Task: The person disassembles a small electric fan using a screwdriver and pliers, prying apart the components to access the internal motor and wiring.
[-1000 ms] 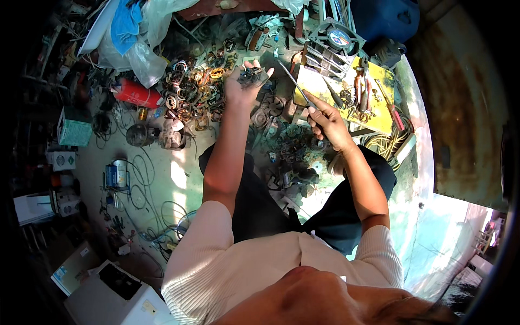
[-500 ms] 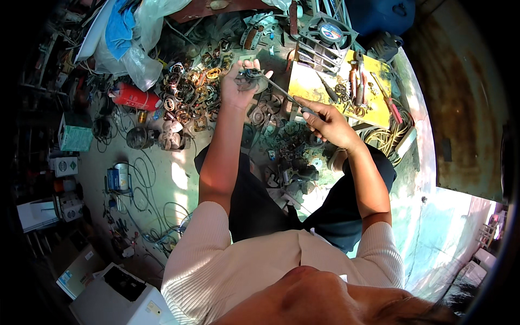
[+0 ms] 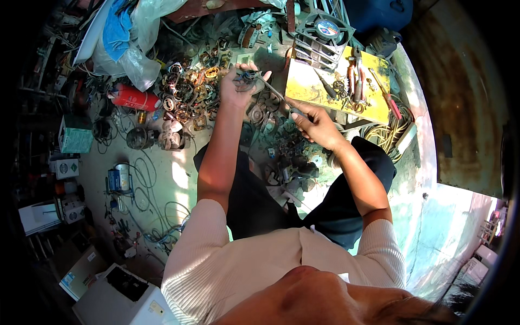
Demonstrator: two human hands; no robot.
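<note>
In my left hand [image 3: 234, 93], held palm up, is a small dark roundish part [image 3: 247, 79] with what look like thin wires; its exact kind cannot be made out. The fingertips curl up behind it and the thumb points out to the right. My right hand [image 3: 320, 129] is closed round the dark handle of a screwdriver [image 3: 275, 91]. The metal shaft slants up and to the left, and its tip meets the part in my left palm or lies right beside it.
Right of my hands, a yellow board [image 3: 306, 86] bears pliers [image 3: 357, 78], a red-handled tool [image 3: 391, 103] and a fan [image 3: 327, 32]. Copper-wound motor parts [image 3: 187, 95] are heaped on the left. A red cylinder [image 3: 132, 97] lies beyond. Coiled hose [image 3: 385, 138] sits at right.
My right hand has shifted left and slightly down with the screwdriver, whose shaft now stands a little steeper. My left hand stays nearly in place with the dark part.
</note>
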